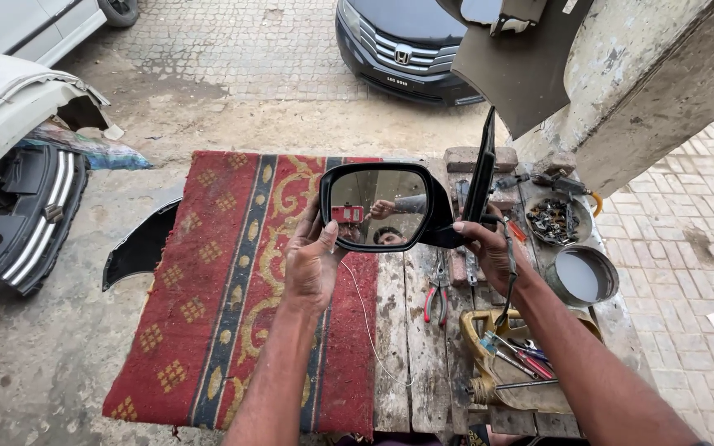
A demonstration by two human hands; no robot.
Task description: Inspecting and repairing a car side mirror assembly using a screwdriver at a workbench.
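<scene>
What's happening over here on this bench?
A person holds a car side mirror up over a wooden bench. The left hand grips the housing's edge and the right hand holds its mounting arm. Below lie a red rug, pliers and a tool tub.

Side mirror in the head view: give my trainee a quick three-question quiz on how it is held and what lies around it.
1. True or false: both hands grip the side mirror.
2. Which hand is on the mirror's black mounting arm: A the left hand, B the right hand?
3. What lies on the wooden planks just below the mirror: pliers with red handles, or a hammer?

Key: 1 true; 2 B; 3 pliers. The red patterned rug covers the bench's left part.
</scene>
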